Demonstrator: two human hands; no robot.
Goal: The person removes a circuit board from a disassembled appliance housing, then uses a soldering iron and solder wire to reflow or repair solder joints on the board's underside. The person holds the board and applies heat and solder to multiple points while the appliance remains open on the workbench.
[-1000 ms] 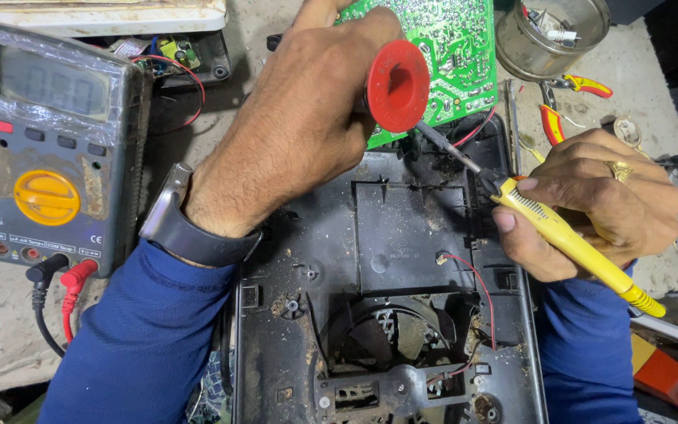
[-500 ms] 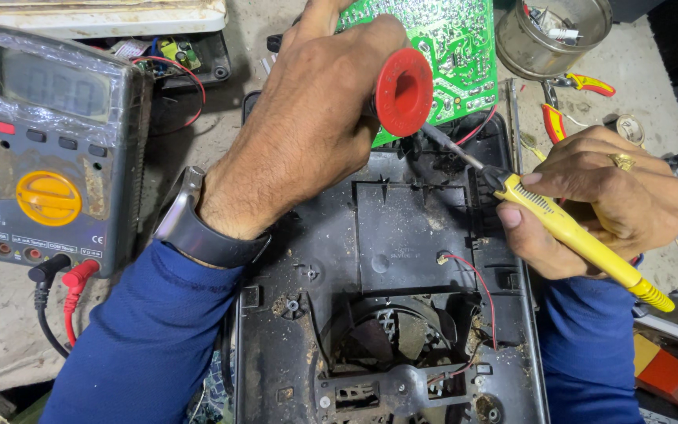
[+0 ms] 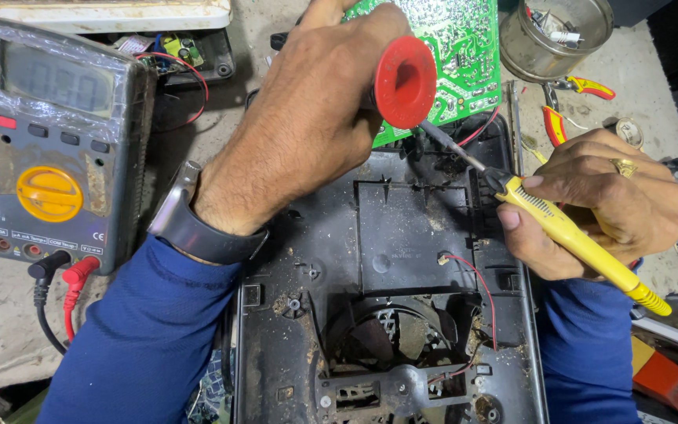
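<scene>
My left hand point(image 3: 308, 126) grips a desoldering pump whose red plunger knob point(image 3: 404, 82) sticks out toward me, over the edge of a green circuit board point(image 3: 464, 47). My right hand point(image 3: 602, 204) holds a yellow-handled soldering iron point(image 3: 570, 235); its metal tip point(image 3: 453, 149) reaches up-left to the board's lower edge, just below the red knob. Both hands work above a dusty black plastic housing point(image 3: 390, 298) with a fan opening and a thin red wire point(image 3: 480, 290). A watch sits on my left wrist, a ring on my right hand.
A grey multimeter point(image 3: 56, 141) with a yellow dial lies at left, black and red probe leads point(image 3: 60, 275) plugged in. A round metal tin point(image 3: 555, 31) of small parts stands at top right, red-and-yellow pliers point(image 3: 566, 106) beside it. An orange object point(image 3: 665, 377) sits at lower right.
Both hands hold almost the same pose; the red knob and the iron tip have shifted only slightly against the board's edge.
</scene>
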